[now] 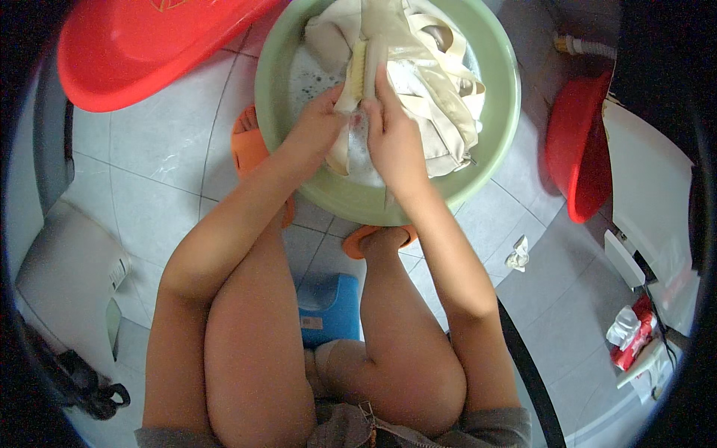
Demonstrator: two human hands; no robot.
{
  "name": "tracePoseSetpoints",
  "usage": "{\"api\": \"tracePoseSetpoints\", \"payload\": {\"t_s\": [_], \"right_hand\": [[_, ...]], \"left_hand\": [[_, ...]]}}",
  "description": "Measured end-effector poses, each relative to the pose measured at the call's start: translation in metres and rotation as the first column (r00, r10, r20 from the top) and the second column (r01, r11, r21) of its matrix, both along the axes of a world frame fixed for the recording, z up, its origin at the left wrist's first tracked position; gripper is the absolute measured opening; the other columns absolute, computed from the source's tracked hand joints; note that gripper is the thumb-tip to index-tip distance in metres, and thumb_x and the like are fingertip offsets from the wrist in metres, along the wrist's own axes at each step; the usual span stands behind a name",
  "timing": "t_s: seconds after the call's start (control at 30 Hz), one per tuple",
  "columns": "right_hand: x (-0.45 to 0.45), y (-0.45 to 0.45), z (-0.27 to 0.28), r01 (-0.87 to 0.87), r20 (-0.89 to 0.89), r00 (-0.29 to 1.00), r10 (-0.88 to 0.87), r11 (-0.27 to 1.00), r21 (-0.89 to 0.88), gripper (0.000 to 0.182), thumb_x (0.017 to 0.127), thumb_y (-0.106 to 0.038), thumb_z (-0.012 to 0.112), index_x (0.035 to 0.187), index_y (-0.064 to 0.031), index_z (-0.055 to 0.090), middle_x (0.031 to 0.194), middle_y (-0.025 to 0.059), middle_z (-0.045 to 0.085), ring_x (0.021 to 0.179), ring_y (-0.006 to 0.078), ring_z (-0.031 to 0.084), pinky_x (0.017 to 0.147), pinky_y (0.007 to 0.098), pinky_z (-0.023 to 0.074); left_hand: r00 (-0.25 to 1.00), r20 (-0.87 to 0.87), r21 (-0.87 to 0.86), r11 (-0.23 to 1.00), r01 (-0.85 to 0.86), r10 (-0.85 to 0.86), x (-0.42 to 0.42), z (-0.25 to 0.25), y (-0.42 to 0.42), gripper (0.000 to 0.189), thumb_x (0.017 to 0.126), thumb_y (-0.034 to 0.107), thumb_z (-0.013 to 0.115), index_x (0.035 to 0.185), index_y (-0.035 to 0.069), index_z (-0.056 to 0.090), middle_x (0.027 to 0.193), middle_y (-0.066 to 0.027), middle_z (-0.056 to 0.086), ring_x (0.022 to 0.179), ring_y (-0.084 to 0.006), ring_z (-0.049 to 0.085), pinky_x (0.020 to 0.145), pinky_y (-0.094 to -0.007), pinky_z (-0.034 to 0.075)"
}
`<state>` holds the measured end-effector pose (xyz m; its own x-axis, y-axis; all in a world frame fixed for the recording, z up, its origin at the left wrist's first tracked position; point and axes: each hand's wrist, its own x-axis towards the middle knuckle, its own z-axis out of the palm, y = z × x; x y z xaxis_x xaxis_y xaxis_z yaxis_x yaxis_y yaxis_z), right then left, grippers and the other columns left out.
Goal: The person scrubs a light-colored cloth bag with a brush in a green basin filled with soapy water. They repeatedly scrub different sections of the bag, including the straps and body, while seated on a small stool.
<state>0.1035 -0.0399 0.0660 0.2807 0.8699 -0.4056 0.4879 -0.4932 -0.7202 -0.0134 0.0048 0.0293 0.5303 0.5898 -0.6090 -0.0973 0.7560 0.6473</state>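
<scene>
A round light-green plastic basin (504, 106) holds sudsy water and a cream fabric bag (442, 143) with straps. Over the basin, my right hand (392, 134) grips a scrubbing brush (359, 70) with pale yellow bristles, which face left. The bristles lie against a cream strap or strip of cloth (350, 101). My left hand (322, 120) pinches the lower end of this cloth, just left of the brush. Its fingertips are partly hidden by the cloth. Foam lies on the water under both hands.
A red plastic tub (145, 61) lies at the upper left, a red basin (582, 151) leans at the right. Orange slippers (249, 148) are on the feet beside the green basin. A blue plastic stool (330, 316) stands between the legs. Crumpled tissue (518, 255) lies on the tiles.
</scene>
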Motion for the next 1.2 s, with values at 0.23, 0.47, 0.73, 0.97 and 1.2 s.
{"api": "tracePoseSetpoints", "payload": {"t_s": [0.23,0.47,0.73,0.97,1.2], "right_hand": [[-0.010,-0.049,0.010,-0.012,0.001,1.000,0.012,1.000,-0.015,0.055,0.092,-0.019,0.050,0.143,-0.0192,0.030,0.079,0.0286,0.061,0.072,0.0461,0.059,0.063,0.0506,0.0464],[0.023,-0.005,-0.016,0.042,0.018,0.999,-0.042,0.999,-0.030,0.048,0.095,-0.017,0.048,0.140,-0.0089,0.036,0.115,0.0220,0.060,0.098,0.0316,0.063,0.083,0.0362,0.0471],[0.044,-0.072,0.015,0.513,-0.299,0.801,-0.518,0.852,-0.104,0.049,0.097,-0.014,0.046,0.144,-0.0123,0.033,0.094,0.0002,0.058,0.059,0.0047,0.036,0.055,0.0191,0.0377],[0.046,-0.093,0.025,0.518,-0.302,0.780,-0.549,0.836,-0.182,0.051,0.096,-0.013,0.047,0.144,-0.0108,0.030,0.098,0.0014,0.058,0.059,0.0049,0.035,0.053,0.0196,0.0368],[0.030,-0.094,0.019,0.325,-0.240,0.908,-0.342,0.939,-0.111,0.051,0.095,-0.012,0.047,0.143,-0.0098,0.032,0.134,0.0172,0.048,0.114,0.0244,0.050,0.094,0.0295,0.0394]], "left_hand": [[0.998,0.015,-0.001,0.999,0.054,-0.054,0.000,-0.001,-0.001,0.050,0.080,-0.005,0.048,0.130,0.002,0.047,0.115,-0.0067,0.058,0.103,-0.0155,0.055,0.089,-0.0275,0.044],[0.950,-0.284,0.131,0.977,0.171,-0.128,0.001,-0.012,0.000,0.052,0.081,-0.004,0.049,0.132,0.001,0.044,0.125,-0.0116,0.054,0.111,-0.0201,0.052,0.096,-0.0294,0.039],[0.708,-0.630,0.775,0.200,0.599,0.318,0.019,0.013,0.010,0.050,0.081,0.014,0.061,0.129,0.012,0.048,0.119,-0.0150,0.054,0.115,-0.0299,0.049,0.102,-0.0442,0.033],[0.429,-0.899,0.399,-0.238,0.885,0.086,0.044,-0.007,0.031,0.030,0.081,0.028,0.063,0.107,0.013,0.060,0.100,-0.0064,0.063,0.103,-0.0241,0.055,0.103,-0.0466,0.028],[0.939,-0.280,0.702,0.624,0.342,-0.199,0.043,-0.003,-0.002,0.022,0.090,0.021,0.053,0.104,0.005,0.061,0.105,-0.0093,0.062,0.101,-0.0265,0.057,0.098,-0.0352,0.037]]}}
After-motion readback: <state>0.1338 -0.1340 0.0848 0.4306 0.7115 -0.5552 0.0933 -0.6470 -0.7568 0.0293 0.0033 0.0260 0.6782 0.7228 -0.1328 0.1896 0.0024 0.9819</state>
